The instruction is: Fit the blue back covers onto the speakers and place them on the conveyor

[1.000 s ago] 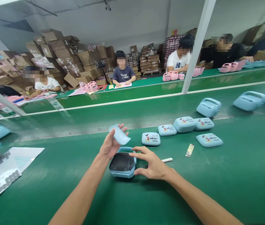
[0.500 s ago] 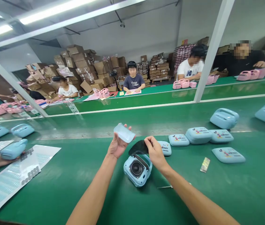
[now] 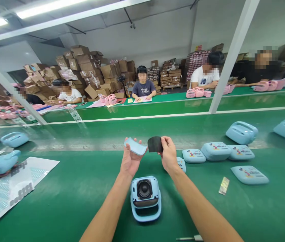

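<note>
A thin curved light-blue panel (image 3: 135, 147) rests in my left hand (image 3: 131, 163), its fingers and thumb around the edges. Pinched at its right edge by my right hand (image 3: 169, 154) is a black curved piece (image 3: 154, 144), close to the right of the panel. Below both hands a blue speaker body (image 3: 145, 193) lies on the green table, its round black cone facing up and its handle pointing toward me. Neither hand touches it.
Printed blue covers (image 3: 216, 151) and blue cases (image 3: 242, 132) stand at the right, with a small packet (image 3: 224, 186). A screwdriver (image 3: 189, 238) lies near the front edge. At left, sticker sheets (image 3: 22, 181) lie beside another person's hand holding a blue case (image 3: 3, 162).
The speaker body has turned round, its handle now toward me. My right hand has raised the black piece beside the panel. The screwdriver appears lower in view.
</note>
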Available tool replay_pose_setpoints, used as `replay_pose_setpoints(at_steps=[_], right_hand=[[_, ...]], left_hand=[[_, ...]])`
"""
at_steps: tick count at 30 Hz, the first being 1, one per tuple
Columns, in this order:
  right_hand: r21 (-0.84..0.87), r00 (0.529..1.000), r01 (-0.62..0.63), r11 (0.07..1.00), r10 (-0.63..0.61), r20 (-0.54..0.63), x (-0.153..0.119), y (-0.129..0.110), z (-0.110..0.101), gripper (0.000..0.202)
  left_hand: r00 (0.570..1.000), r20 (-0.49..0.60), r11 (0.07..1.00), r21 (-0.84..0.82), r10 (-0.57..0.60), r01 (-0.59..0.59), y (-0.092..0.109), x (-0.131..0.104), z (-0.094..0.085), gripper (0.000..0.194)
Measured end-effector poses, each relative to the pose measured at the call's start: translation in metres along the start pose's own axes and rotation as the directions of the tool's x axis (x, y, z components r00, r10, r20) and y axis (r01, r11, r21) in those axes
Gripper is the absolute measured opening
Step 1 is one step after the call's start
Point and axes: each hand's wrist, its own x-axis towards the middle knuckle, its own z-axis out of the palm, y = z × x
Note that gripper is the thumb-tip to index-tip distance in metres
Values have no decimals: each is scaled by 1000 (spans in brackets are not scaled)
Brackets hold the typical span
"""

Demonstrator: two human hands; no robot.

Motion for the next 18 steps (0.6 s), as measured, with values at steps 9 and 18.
replay_pose_setpoints(at_steps=[9,18], right_hand=[[-230,889,309,923,-366,-276,17,-22,-25,21],[-555,750,661,505,-418,513,4,4,-30,28]], left_hand=[[927,135,922,228,-349,314,-8,30,-1,49],[816,203,840,176,-540,512,-29,49,-1,32]])
